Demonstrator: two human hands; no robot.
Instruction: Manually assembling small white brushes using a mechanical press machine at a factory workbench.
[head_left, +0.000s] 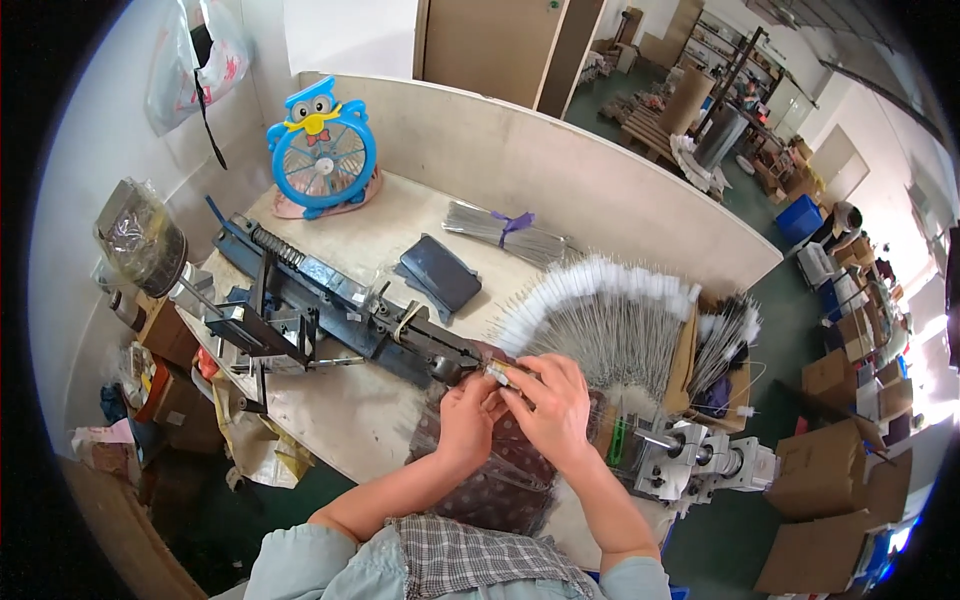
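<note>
My left hand (468, 415) and my right hand (552, 405) meet at the near right end of a long dark metal bench machine (345, 300). Between the fingertips is a small white and yellowish piece (497, 373), too small to name, which the right hand pinches. The left fingers are closed beside it, and what they hold is hidden. A black rounded knob (446, 370) on the machine sits just left of the fingertips. Under both forearms lies a brown dotted cloth (505, 480) with thin wires on it.
A fan of thin wires with white tips (610, 320) spreads behind my right hand, and a tied wire bundle (510, 232) lies farther back. Also on the table are a dark pouch (440, 275), a blue fan (323, 165) and a metal device (700, 460). Cardboard boxes (825, 470) stand right.
</note>
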